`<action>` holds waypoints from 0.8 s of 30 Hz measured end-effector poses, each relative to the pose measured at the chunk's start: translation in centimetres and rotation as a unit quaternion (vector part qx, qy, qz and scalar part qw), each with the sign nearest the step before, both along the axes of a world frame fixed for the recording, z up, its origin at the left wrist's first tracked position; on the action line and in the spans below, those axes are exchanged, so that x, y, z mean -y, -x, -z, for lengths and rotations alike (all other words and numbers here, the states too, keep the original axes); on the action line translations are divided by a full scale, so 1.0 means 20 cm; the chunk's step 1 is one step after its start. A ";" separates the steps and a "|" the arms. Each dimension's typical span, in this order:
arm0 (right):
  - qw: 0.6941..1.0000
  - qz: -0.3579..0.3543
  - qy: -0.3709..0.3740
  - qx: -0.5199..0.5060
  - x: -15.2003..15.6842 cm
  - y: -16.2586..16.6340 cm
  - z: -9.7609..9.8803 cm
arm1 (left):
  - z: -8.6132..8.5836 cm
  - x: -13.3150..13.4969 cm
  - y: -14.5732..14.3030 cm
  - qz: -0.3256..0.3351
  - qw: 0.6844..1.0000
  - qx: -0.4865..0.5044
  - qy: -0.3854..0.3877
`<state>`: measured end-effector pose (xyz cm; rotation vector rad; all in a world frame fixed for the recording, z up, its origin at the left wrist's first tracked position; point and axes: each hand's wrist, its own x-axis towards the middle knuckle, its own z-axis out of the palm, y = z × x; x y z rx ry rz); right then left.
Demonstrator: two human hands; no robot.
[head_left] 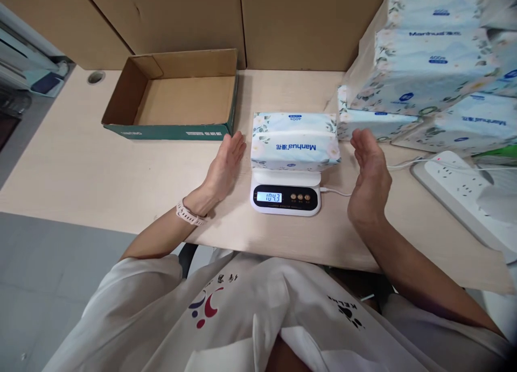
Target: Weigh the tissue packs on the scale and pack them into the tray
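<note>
A pack of tissues point(294, 141), white with blue lettering and a flower print, lies on a small white kitchen scale point(286, 193) whose lit display reads 104.3. My left hand point(224, 165) is just left of the pack, fingers straight and together, palm facing it, a small gap between them. My right hand point(368, 170) is held the same way just right of the pack, also apart from it. Both hands hold nothing. A pale watch is on my left wrist.
An open, empty cardboard tray point(176, 95) with green sides sits at the back left of the wooden table point(92, 167). A stack of tissue packs point(428, 65) stands at the back right. A white power strip point(464, 186) and a cable lie to the right.
</note>
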<state>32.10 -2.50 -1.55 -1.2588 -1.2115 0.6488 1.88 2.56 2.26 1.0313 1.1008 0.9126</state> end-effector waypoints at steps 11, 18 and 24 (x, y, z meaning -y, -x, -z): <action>1.000 -0.016 0.006 -0.007 0.02 0.01 -0.03 | 0.04 -0.01 0.01 -0.004 0.999 0.032 -0.034; 1.000 -0.027 -0.004 -0.010 0.02 0.02 -0.03 | 0.06 -0.02 0.01 -0.007 0.999 0.023 -0.035; 1.000 -0.025 -0.002 -0.008 0.02 0.02 -0.04 | 0.05 -0.02 0.01 -0.015 0.999 0.010 -0.035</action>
